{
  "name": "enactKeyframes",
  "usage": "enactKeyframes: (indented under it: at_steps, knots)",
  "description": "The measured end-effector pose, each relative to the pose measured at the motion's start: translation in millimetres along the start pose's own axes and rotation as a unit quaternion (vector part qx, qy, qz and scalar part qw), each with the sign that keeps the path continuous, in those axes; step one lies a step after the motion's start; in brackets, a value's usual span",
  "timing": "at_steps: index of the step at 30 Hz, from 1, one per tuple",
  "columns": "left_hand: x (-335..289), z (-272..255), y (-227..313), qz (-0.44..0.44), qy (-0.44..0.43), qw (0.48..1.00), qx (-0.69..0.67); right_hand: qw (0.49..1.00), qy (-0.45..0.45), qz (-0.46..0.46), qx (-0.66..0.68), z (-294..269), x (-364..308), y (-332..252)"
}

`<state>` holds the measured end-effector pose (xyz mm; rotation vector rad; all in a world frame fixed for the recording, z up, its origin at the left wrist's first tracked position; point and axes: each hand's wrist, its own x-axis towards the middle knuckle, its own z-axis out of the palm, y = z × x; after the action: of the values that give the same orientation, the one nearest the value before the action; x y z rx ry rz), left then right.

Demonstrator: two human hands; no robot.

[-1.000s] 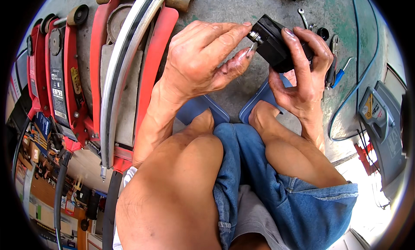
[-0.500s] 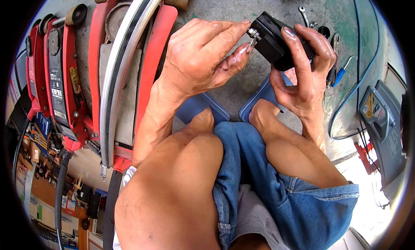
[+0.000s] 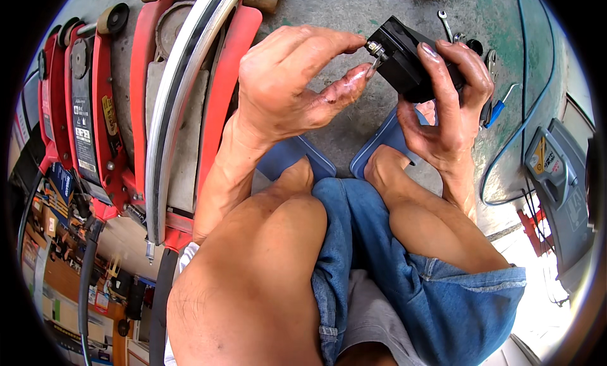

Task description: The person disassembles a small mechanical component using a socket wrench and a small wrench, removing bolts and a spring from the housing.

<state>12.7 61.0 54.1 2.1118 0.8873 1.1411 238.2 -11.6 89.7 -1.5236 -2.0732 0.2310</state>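
A black, block-shaped part (image 3: 399, 57) is held up over the gap between my feet, tilted. My right hand (image 3: 450, 97) grips it from the right, fingers over the top and thumb underneath. From its left end sticks a small metal fitting like a bolt with a nut (image 3: 375, 48). The thumb and index fingertips of my left hand (image 3: 297, 81) sit at either side of this fitting, the thumb against a small metal piece below it. Exactly how firmly they pinch I cannot tell.
Red floor jacks (image 3: 112, 113) and a curved silver-and-black rim (image 3: 165, 100) stand at left. On the concrete floor at right lie a wrench (image 3: 444, 24), a blue-handled tool (image 3: 498, 110) and a blue hose (image 3: 513, 156). A grey machine housing (image 3: 559, 189) is at far right.
The index finger and thumb of my left hand have parted slightly around the metal fitting, and more of it shows. The black part has shifted very slightly right in my right hand.
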Motion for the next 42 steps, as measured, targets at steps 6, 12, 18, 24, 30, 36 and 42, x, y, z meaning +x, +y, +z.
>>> enactKeyframes:
  at_steps: [6, 12, 18, 24, 30, 36, 42]
  knots:
    - [2.1, 0.0, 7.7, -0.035, 0.04, 0.996, -0.073, 0.999, -0.015, -0.017, -0.039, -4.3, 2.9, -4.8]
    - [3.2, -5.2, 8.5, -0.006, 0.041, 0.997, -0.066, 0.999, -0.006, -0.036, -0.038, -3.0, 3.4, -5.2]
    - [1.6, -3.2, 8.9, 0.0, 0.048, 0.996, -0.072, 0.998, -0.001, -0.044, -0.035, -1.9, 1.3, -4.0]
    - [1.1, -3.5, 8.8, -0.011, 0.057, 0.996, -0.068, 0.998, 0.001, -0.044, -0.035, -2.5, 0.8, -4.9]
    - [2.1, -5.9, 12.1, -0.021, 0.052, 0.995, -0.081, 0.998, 0.038, -0.042, -0.001, 4.6, -1.4, 0.0]
    - [-0.3, -7.7, 15.6, -0.019, 0.021, 0.996, -0.086, 0.997, 0.056, -0.04, 0.017, 8.3, -2.5, 1.2]
    - [-1.5, -7.4, 14.2, -0.017, 0.028, 0.995, -0.091, 0.998, 0.054, -0.041, 0.015, 8.7, -2.2, 1.4]
